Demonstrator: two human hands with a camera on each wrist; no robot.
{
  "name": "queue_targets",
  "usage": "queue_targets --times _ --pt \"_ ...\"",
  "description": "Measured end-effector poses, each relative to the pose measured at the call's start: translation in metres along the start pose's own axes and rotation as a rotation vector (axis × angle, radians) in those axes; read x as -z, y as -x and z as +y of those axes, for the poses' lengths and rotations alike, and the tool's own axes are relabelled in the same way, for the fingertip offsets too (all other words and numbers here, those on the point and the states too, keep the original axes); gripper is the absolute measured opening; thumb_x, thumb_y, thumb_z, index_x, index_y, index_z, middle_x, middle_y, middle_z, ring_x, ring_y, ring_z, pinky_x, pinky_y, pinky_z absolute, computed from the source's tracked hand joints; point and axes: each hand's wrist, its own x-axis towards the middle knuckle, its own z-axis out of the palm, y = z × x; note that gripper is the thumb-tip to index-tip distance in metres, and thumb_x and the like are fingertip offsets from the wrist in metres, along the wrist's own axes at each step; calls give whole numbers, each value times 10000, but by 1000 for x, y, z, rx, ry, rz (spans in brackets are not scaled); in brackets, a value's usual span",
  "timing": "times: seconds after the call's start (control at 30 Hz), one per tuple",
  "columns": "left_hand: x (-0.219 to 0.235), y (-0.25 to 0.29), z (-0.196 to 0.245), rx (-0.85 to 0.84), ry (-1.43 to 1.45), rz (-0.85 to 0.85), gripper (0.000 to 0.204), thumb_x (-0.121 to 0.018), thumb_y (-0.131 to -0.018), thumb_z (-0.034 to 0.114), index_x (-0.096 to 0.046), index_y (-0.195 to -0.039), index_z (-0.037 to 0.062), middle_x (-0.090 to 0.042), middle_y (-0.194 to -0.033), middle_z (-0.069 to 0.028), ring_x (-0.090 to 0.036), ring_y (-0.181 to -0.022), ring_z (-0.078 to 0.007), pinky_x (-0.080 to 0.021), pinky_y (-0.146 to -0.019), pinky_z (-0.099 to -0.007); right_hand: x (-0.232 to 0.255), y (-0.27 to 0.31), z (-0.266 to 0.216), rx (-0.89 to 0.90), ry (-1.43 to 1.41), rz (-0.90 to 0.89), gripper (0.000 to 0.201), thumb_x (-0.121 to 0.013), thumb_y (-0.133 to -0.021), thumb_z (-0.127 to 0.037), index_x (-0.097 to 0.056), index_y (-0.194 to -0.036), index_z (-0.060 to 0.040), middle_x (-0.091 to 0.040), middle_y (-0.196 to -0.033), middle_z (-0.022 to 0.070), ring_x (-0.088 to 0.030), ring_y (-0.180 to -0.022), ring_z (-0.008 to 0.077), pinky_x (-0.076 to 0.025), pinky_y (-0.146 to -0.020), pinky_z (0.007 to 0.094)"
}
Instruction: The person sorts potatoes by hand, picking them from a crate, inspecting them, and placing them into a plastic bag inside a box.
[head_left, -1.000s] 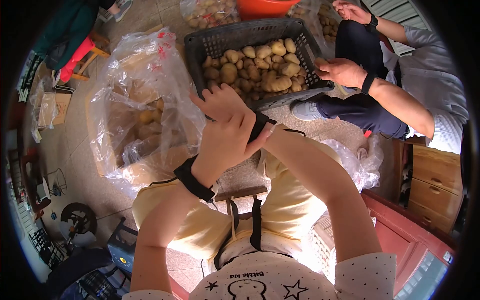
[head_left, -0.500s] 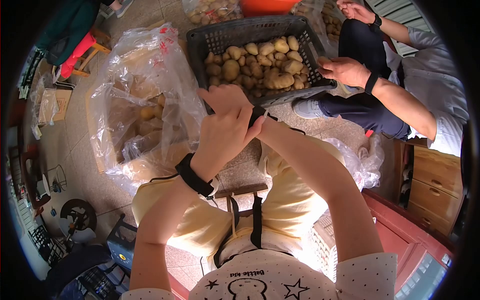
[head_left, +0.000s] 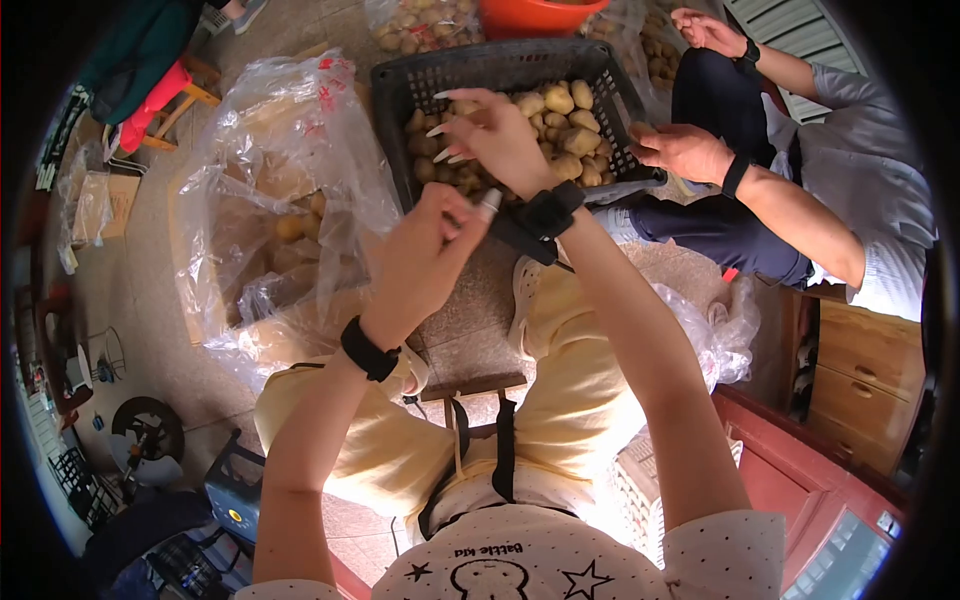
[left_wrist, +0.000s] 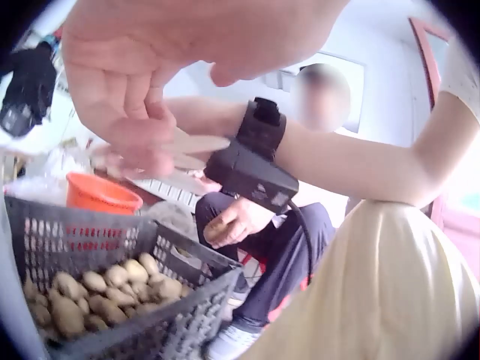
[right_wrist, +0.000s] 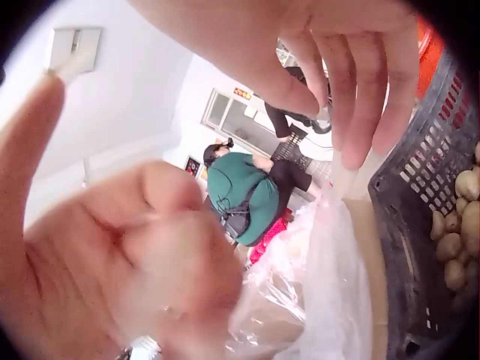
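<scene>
My right hand [head_left: 497,143] is over the black crate [head_left: 385,130] of potatoes [head_left: 558,98], its fingers loosely bent and apart, holding nothing. It hides part of the heap. My left hand [head_left: 420,262] is just below and left of the right wrist camera [head_left: 548,212], thumb stretched out and fingers loosely curled around nothing. Long pale nails show on both hands. In the right wrist view, the fingers of my right hand [right_wrist: 360,82] hang beside the crate's edge, and the left hand [right_wrist: 127,255] appears blurred.
A cardboard box lined with a clear plastic bag [head_left: 300,150] stands left of the crate, with a few potatoes [head_left: 296,226] inside. Behind the crate is a red basin [head_left: 535,14]. To the right sits another person, whose hand [head_left: 690,152] holds a potato. A wooden drawer cabinet [head_left: 862,385] stands lower right.
My left hand has let go of the right wrist and drawn slightly back. The right hand has moved forward and right over the potatoes, its fingers spreading.
</scene>
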Motion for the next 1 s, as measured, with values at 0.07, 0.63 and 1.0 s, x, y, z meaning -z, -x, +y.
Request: queue_targets --times 0.07,0.63,1.0 --pt "-28 -2 -12 -65 600 -77 538 -636 -904 320 -408 -1314 54 -561 -1205 -134 -585 -1085 -218 -516 -830 -375 6 -2 -8 18 -50 17 382 -524 -943 -71 -459 -1317 -28 -665 -1027 129 -654 -785 131 -550 -710 248" --pt "-63 1 -20 17 1174 -738 514 -281 -1038 385 -440 -1325 -10 -529 -1286 -109 -521 -1198 -210 -371 -1094 -386 6 9 -17 213 460 116 468 -585 -849 -91 -488 -1306 -111 -701 -935 89 -694 -743 181 -536 -695 287" --pt "-63 0 -19 87 1204 -811 532 -279 -1034 405 -424 -1335 -9 -523 -1292 -131 -512 -1215 -247 -368 -1089 -374 9 9 -15 233 404 127 438 -568 -870 -100 -493 -1301 -117 -700 -923 87 -700 -744 191 -537 -690 289"
